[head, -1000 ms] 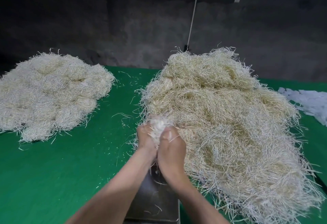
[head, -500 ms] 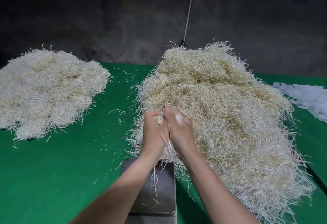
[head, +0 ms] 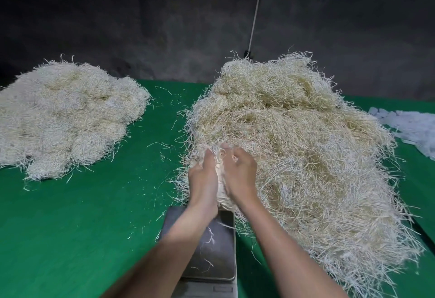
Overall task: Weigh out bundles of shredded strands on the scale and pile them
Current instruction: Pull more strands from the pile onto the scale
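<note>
Head view: left hand (head: 203,175) and right hand (head: 240,173) clutch a pale tangled bundle of shredded strands (head: 220,181) between them, grey metal scale (head: 211,255) beneath the wrists; looks light, soft, shedding, so best cupped round its middle

Two heaps on a worktop (head: 94,227), with a scale (head: 211,250) at the near middle.
A pile of strands (head: 66,114) lies far left, well apart from the scale. A larger heap (head: 306,156) lies to the right, its near-left edge reaching the scale's far end. There the left hand (head: 203,180) and right hand (head: 240,175) grip a bundle (head: 220,180) between them. Loose scraps (head: 409,128) lie far right, beside the heap. A wall (head: 164,27) stands behind, with a cord (head: 255,15) hanging down it.
</note>
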A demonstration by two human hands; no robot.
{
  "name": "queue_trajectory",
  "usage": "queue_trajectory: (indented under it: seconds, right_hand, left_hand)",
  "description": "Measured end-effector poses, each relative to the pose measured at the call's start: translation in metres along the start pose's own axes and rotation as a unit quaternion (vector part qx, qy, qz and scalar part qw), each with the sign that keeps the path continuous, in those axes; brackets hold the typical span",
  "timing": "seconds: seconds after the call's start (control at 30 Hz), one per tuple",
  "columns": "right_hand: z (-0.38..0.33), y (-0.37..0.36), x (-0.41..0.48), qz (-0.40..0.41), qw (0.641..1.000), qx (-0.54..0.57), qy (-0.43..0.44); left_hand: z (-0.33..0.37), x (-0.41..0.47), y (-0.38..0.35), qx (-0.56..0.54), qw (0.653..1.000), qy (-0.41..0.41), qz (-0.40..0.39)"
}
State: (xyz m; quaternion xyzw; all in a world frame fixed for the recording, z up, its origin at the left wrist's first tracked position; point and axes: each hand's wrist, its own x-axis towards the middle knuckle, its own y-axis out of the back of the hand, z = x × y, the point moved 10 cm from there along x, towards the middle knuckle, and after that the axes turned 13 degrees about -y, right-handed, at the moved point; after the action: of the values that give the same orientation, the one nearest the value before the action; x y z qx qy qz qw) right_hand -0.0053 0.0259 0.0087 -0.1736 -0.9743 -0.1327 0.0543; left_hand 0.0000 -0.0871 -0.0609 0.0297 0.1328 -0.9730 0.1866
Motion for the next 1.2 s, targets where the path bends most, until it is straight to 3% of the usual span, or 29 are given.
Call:
queue_trajectory:
  seconds: [0.07,0.17,0.2,0.3,0.37,0.47,0.67,0.73,0.8,0.9,0.93,1.0,1.07,1.13,1.2]
  right_hand:
    - [-0.002,0.002,-0.006,0.023,0.999,-0.03,0.011]
    - [-0.015,-0.015,-0.042,0.034,0.992,-0.07,0.097]
    - [-0.011,-0.014,-0.033,0.02,0.995,-0.065,0.079]
    - [0.025,0.007,0.012,-0.02,0.996,-0.003,-0.088]
    - [0.023,0.011,0.0,0.021,0.997,0.019,-0.071]
    - [-0.017,-0.003,-0.04,0.076,0.993,-0.053,0.075]
    - [0.018,0.003,0.002,-0.028,0.999,-0.027,-0.037]
    - [0.029,-0.01,-0.005,-0.102,0.991,0.029,-0.087]
    - [0.043,-0.006,-0.009,-0.125,0.984,0.05,-0.12]
    - [0.029,0.028,-0.01,-0.017,0.999,0.002,-0.03]
    - [0.016,0.024,-0.011,-0.023,1.0,-0.016,0.007]
    - [-0.003,-0.007,-0.011,-0.111,0.992,-0.053,0.028]
    - [-0.008,-0.029,-0.007,-0.187,0.982,-0.017,-0.003]
    - [-0.003,-0.014,0.008,-0.127,0.989,0.056,-0.048]
    - [0.025,0.005,0.025,-0.047,0.972,0.151,-0.172]
  left_hand:
    - [0.002,0.002,-0.004,0.001,1.0,0.006,-0.021]
    - [0.025,0.02,0.007,-0.025,0.999,-0.009,0.02]
    - [0.025,0.017,0.006,0.004,1.0,-0.012,0.018]
    - [0.011,-0.008,-0.013,0.022,0.999,-0.018,-0.037]
    - [0.019,-0.008,-0.017,-0.016,0.999,-0.018,-0.044]
    - [0.031,0.014,-0.007,-0.045,0.999,-0.03,-0.005]
    - [-0.011,0.008,-0.006,0.012,0.997,0.065,-0.029]
    - [0.001,0.023,0.004,-0.003,1.0,0.023,-0.002]
    - [0.019,0.036,0.02,0.044,0.997,-0.044,0.037]
    - [0.042,0.04,0.028,0.11,0.981,-0.156,0.038]
    - [0.043,0.038,0.021,0.137,0.974,-0.178,0.015]
    - [0.034,0.029,0.0,0.135,0.973,-0.185,-0.04]
    - [0.03,0.019,-0.011,0.055,0.983,-0.164,-0.054]
    - [0.03,0.011,-0.008,-0.081,0.987,-0.137,-0.038]
    - [0.02,0.003,-0.005,-0.057,0.989,-0.125,-0.05]
